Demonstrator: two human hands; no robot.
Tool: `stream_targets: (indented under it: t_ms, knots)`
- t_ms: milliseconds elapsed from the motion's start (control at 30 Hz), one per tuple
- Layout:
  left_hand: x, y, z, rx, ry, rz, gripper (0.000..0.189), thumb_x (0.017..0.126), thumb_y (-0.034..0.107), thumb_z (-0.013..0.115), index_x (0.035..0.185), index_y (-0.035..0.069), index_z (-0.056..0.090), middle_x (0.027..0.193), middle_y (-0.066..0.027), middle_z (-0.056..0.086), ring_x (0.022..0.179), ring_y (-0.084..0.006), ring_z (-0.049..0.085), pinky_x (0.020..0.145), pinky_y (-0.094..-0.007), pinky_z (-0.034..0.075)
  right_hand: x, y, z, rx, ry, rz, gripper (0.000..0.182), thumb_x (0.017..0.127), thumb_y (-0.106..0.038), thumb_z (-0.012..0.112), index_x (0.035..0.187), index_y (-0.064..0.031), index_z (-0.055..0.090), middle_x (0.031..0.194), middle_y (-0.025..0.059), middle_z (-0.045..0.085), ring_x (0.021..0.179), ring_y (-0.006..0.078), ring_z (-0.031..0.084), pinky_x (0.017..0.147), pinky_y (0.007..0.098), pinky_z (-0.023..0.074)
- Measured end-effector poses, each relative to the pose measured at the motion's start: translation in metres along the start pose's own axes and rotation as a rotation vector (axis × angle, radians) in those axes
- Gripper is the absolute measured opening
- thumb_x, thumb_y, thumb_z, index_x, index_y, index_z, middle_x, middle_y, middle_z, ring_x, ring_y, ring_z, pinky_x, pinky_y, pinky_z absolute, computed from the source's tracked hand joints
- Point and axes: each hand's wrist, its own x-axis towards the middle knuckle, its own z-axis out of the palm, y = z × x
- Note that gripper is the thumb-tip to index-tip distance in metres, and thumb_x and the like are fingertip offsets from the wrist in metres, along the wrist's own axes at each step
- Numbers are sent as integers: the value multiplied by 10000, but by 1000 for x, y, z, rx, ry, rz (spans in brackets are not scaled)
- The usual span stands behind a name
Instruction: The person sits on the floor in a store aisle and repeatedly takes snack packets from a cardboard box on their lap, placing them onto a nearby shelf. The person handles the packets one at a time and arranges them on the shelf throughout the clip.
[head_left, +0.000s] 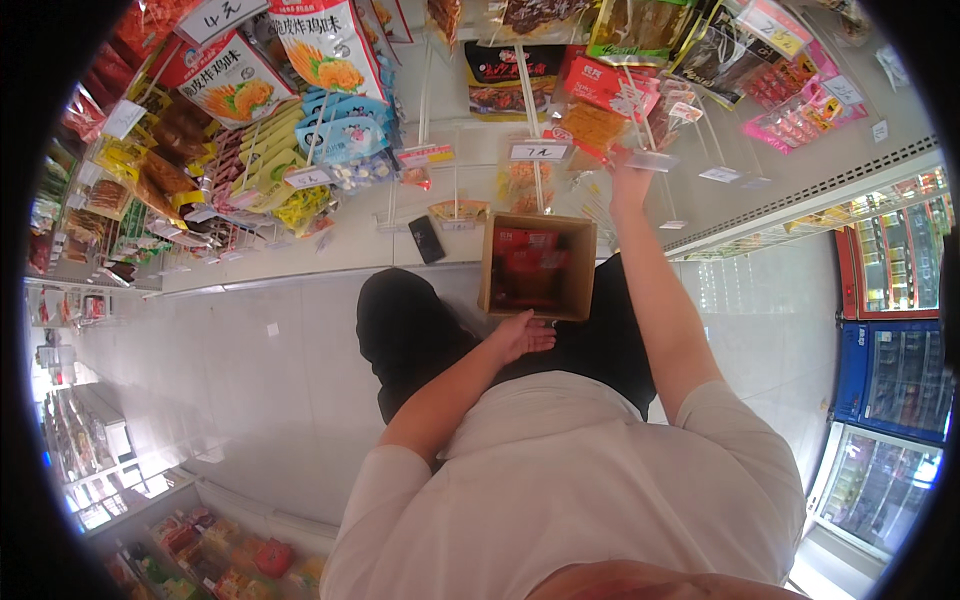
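My right hand (630, 176) reaches up to the display rack, its fingers at the lower edge of a red and clear snack packet (596, 112) hanging from a hook; whether they grip it is unclear. On my lap rests an open cardboard box (487, 266) with red snack packets (529, 259) inside. My left hand (525, 337) is at the near side of the box, palm partly turned up and fingers extended, holding nothing. Below the hooks, left of the box, a black phone (427, 239) lies on the shelf base.
Hooks with price tags (538, 151) project towards me. Bagged snacks (322, 49) hang thickly at the upper left, and pink packets (806, 97) at the upper right. Glass-door coolers (900, 382) stand at far right. More packaged goods (225, 555) fill a low display at lower left.
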Motion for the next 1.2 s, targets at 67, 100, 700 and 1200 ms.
stream_targets:
  t_ms: [67,100,700,1200]
  knots:
    - [-3,0,2,5,11,-12,521,1062,404,390,1305,-58,392,1265,-323,560,1115,-418,610,998,-526,507,-52,23,-10,-266,-223,-116,132,905,-75,604,1033,-58,577,937,113,614,894,227,622,724,353,512]
    - [-4,1,4,8,3,-10,528,1062,405,391,1313,-60,387,1267,-322,559,1117,-418,609,999,-524,507,-83,34,-12,-317,-343,-52,94,908,-78,597,997,-49,586,901,131,616,883,243,620,732,345,500]
    - [-4,-4,-4,66,1,-23,589,1041,461,437,1366,-30,427,1335,-256,561,1201,-372,592,1029,-497,488,-155,158,4,-1127,-868,136,631,851,-132,648,1405,-16,369,1305,315,463,1133,449,594,944,497,525]
    - [3,-4,-7,-6,31,-33,612,1032,444,478,1386,-44,370,1292,-289,558,1156,-405,594,1018,-522,494,-145,93,-7,-951,-820,40,228,915,-159,603,1134,-97,583,855,212,668,917,388,686,766,528,535]
